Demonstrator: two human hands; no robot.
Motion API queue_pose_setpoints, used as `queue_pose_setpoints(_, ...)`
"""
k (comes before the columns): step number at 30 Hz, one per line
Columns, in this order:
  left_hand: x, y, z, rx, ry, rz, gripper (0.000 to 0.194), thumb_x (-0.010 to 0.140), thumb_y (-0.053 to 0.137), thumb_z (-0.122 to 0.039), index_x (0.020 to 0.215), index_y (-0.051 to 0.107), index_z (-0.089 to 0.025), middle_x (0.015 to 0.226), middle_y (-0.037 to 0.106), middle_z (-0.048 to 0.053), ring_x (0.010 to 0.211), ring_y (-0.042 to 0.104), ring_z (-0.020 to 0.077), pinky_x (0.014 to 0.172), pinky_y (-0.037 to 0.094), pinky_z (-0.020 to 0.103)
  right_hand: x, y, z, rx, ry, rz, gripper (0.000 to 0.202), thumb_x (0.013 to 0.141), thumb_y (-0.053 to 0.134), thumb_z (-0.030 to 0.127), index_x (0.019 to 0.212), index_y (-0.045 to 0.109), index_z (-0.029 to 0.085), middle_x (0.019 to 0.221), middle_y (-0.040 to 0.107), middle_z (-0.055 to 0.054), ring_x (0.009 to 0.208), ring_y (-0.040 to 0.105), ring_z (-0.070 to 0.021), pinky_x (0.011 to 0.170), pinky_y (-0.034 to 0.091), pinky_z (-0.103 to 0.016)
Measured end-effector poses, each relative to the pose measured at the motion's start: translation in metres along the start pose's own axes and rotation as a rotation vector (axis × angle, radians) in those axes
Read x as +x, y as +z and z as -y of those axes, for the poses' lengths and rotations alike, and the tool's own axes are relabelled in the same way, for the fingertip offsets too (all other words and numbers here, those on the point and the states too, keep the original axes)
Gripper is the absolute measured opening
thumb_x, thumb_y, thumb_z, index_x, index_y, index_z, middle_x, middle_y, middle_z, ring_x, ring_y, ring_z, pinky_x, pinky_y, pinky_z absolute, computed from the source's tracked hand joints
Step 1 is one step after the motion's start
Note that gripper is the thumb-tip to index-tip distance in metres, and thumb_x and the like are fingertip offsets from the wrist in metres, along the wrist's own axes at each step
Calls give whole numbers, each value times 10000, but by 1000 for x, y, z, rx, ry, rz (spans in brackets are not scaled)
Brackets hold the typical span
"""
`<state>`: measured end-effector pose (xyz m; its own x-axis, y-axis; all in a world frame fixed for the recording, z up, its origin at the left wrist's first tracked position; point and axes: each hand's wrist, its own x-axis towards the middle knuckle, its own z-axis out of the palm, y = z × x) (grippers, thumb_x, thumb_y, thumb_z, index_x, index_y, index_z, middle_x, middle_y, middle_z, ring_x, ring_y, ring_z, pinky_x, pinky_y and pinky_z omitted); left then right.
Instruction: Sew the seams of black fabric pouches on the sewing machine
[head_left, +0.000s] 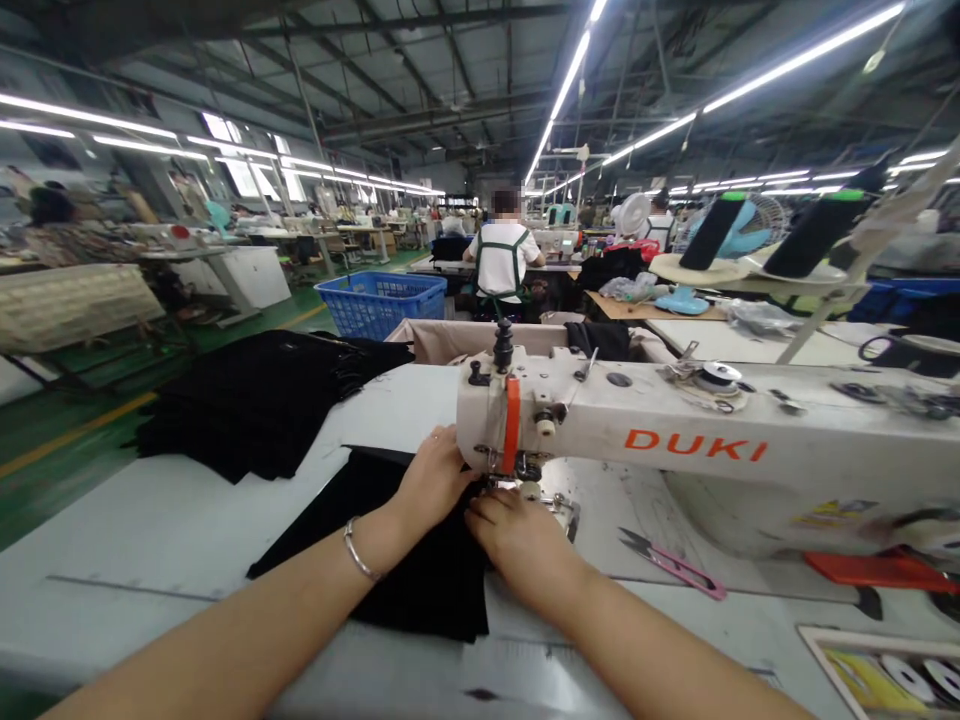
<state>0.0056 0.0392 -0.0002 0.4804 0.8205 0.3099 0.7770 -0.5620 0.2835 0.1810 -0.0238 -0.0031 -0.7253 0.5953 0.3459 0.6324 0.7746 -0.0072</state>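
Observation:
Black fabric point(420, 575) lies flat on the white sewing table, its right edge beside the needle area of a white sewing machine point(585, 400). My left hand point(436, 480), with a bracelet on its wrist, rests on the fabric left of the presser foot, fingertips partly hidden behind the machine head. Just right of it, my right hand point(517, 535) is at the fabric's edge in front of the foot, fingers bent together. What its fingertips pinch is too small to make out. Pink-handled thread snips point(675, 565) lie on the table to the right.
A stack of black fabric pieces point(255, 395) sits at the table's left. Behind are a blue basket point(384, 300) and a person in a white shirt point(504, 255), seen from behind. Two black thread cones point(712, 232) stand at right. A bobbin tray point(885, 670) is at the lower right.

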Motion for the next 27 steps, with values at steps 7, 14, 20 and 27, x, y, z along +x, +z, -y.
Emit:
queue_pose_setpoints(7,15,15,2,-59,-10,2,275,972,623,-311,1199,618,-155,1219,637,94,1054,650,242,899,556,456,-5,2,-13,26,84,15,243,912,578,33,1110,691,117,1074,717,-123,1091,633,-259,947,517,-375)
queue_pose_setpoints(14,-28,0,-17,-98,94,47,210,933,603,-98,1118,683,-157,1199,679,102,1148,617,256,1033,504,440,-18,-6,-6,68,45,9,260,912,588,44,1140,686,121,1022,737,-105,1002,671,-243,861,561,-361)
queue_pose_setpoints(20,-50,0,-17,-65,209,115,310,956,515,-78,1226,646,-154,1264,677,105,1219,593,250,1100,457,457,-30,1,-5,104,49,-62,231,925,591,71,1126,683,138,1141,718,-95,1086,644,-235,950,538,-379)
queue_pose_setpoints(27,-23,-5,-2,-72,265,164,297,995,468,-115,1227,647,-168,1295,669,78,1248,578,210,1136,410,373,-19,4,-9,137,87,-54,272,910,548,25,1121,678,137,1107,697,-111,1123,610,-250,969,513,-385)
